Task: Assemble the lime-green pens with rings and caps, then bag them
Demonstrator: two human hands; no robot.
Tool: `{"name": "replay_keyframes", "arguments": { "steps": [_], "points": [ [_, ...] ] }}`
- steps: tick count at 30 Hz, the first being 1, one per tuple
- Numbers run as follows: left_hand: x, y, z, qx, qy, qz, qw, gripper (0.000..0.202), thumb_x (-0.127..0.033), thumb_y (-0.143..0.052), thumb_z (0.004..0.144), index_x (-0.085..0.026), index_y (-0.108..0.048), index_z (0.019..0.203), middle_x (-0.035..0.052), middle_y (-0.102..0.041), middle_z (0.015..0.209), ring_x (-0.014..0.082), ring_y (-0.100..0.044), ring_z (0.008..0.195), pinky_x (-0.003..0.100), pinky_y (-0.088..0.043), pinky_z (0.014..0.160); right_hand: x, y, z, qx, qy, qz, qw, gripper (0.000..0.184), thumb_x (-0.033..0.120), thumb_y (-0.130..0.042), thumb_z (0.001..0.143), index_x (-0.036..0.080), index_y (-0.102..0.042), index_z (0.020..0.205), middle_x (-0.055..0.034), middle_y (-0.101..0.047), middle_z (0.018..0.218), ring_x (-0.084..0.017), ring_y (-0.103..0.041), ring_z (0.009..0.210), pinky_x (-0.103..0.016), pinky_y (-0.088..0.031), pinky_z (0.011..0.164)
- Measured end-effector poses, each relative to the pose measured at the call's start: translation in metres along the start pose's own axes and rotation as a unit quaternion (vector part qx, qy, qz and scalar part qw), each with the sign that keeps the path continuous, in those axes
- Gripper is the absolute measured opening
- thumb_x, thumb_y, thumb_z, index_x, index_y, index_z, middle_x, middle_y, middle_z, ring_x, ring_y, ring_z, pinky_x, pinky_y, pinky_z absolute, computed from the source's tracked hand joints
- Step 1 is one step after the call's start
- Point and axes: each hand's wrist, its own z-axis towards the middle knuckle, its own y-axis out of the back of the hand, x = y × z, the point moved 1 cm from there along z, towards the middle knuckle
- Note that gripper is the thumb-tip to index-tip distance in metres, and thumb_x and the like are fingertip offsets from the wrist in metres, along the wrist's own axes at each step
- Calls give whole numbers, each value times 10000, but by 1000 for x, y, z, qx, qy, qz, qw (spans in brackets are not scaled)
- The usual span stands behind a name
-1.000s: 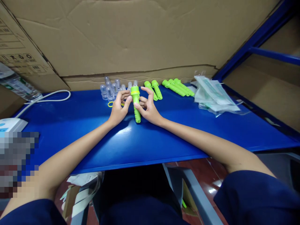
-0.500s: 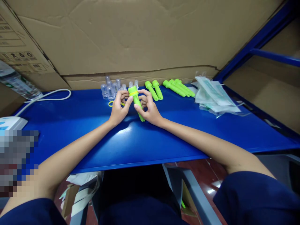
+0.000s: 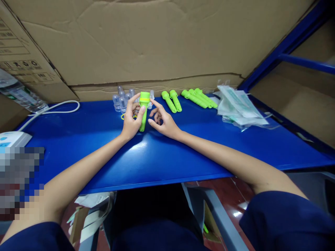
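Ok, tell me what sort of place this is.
Likely a workbench in a workshop or small factory: a blue table against cardboard, with matching green tubes and clear caps set out in groups.

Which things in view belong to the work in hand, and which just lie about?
Likely in the work:
lime-green plastic tube, held in left hand
other green plastic tubes
clear domed plastic caps
thin yellow ring

Apparently just lying about:
clear plastic bottle
white looped cable
flat white packets
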Motion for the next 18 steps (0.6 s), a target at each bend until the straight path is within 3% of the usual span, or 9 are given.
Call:
{"name": "replay_keyframes", "arguments": {
  "steps": [6,11,14,18],
  "points": [
    [-3,1,0,42,-17,-9,999,546,-535,-415,1042,-311,-343,1534,91,-663,1334,256,-657,1240,430,-547,1039,4,1,1,-3,-19,7,1000,858,652,-519,945,301,-143,1631,-120,-578,1288,-180,-597,781,-342,-568,662],
    [-6,0,-1,76,-28,-8,997,573,-527,-437,1037,-321,-325,1560,98,-631,1411,264,-656,1251,434,-559,1036,5,1,3,-11,-38,43,998,937,643,-559,930,291,-68,1646,-138,-544,1411,-245,-669,993,-436,-605,872],
    [-6,-1,-2,94,-38,-2,995,572,-538,-418,1039,-335,-310,1564,103,-564,1491,277,-628,1293,450,-546,1061,4,1,3,-20,-38,65,997,879,606,-524,965,270,-78,1643,-137,-586,1386,-273,-658,1148,-486,-553,1026],
    [-8,-4,-4,61,-40,0,997,623,-555,-470,1016,-364,-246,1565,119,-458,1565,270,-636,1279,416,-584,998,5,-3,1,-11,-37,96,995,896,578,-555,965,270,-33,1625,-136,-659,1308,-275,-684,1142,-508,-570,1010]
  ]
}}
